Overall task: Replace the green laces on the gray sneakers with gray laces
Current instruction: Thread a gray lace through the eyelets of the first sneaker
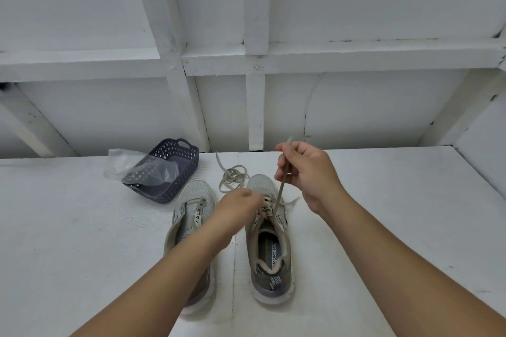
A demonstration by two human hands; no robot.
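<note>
- Two gray sneakers stand side by side on the white bench (82, 241), toes pointing away from the person — the left sneaker (191, 216) shows bare eyelets and no lace at all, so it has been stripped and not yet relaced.
- The right sneaker (269, 238) is the one being worked — a lace (280, 194) runs up taut from its eyelet area, and crossings of lace show over its tongue. Whether those crossings are the old lace or the new gray one I cannot tell; the colour reads pale either way.
- Just beyond the toe of the right sneaker, between the two toes, lies a loose lace pile (231, 176) — by my reading a lace already pulled out or one waiting to go in, its colour too washed out to call.
- So my judgement: roughly midway — at least one shoe unlaced, lacing or unlacing under way on the other, the left sneaker entirely to do.
- Right hand (306, 172) is raised above the toe of the right sneaker, fingers (286, 165) curled and pinching the taut lace, its tip poking out above the fist.
- Left hand (238, 210) sits low on the right sneaker's eyelets, blurred — it touches the lacing there, but whether it pinches anything I cannot tell.
- Left of the left sneaker's toe sits a dark basket (189, 169) with a clear plastic bag (123, 164) draped in it.
</note>
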